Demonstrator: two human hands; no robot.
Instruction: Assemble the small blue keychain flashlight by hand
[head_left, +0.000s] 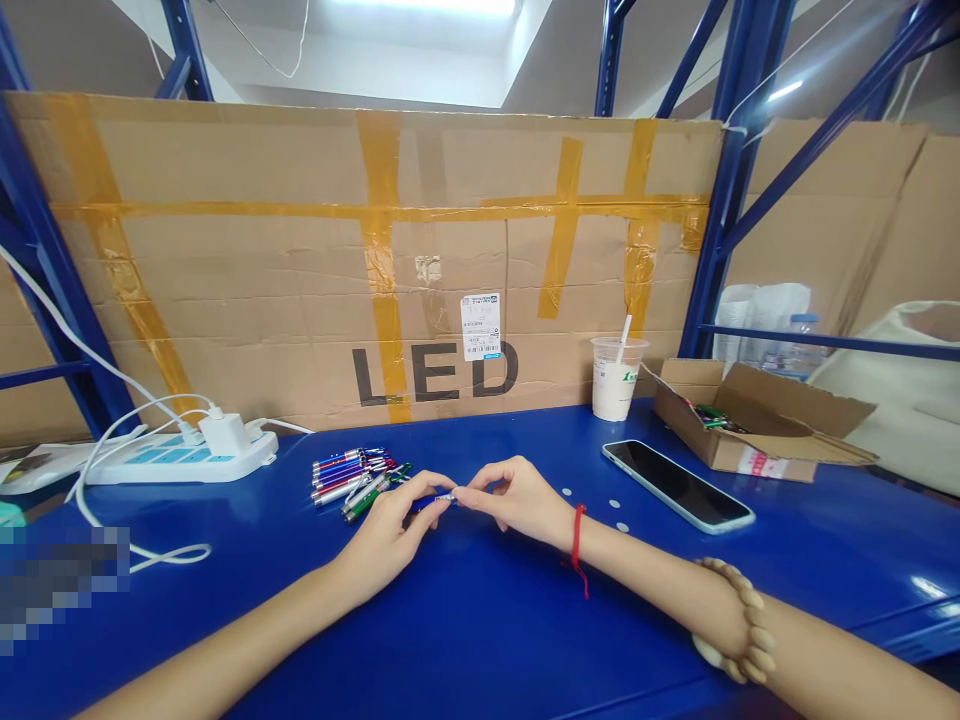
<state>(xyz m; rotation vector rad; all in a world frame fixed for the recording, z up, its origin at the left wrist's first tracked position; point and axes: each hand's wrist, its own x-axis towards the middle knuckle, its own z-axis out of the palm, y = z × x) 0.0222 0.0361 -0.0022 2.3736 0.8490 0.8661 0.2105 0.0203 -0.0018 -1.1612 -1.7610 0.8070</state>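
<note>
A slim blue pen-like tube (427, 500) with a silvery end lies between my hands, partly hidden by fingers. My left hand (394, 520) is closed around its body with thumb and fingertips. At the silvery end, the thumb and index finger of my right hand (517, 500) pinch together. Just behind my left hand is a pile of similar shiny tubes (349, 475) in blue, purple, red, silver and green. Their exact kind is too small to make out.
A phone (679, 485) lies to the right, near small pale discs (615, 504). Behind it stand a plastic cup with a straw (615, 385) and an open cardboard box (757, 440) holding small items. On the left sits a white power strip (165, 462) with trailing cables.
</note>
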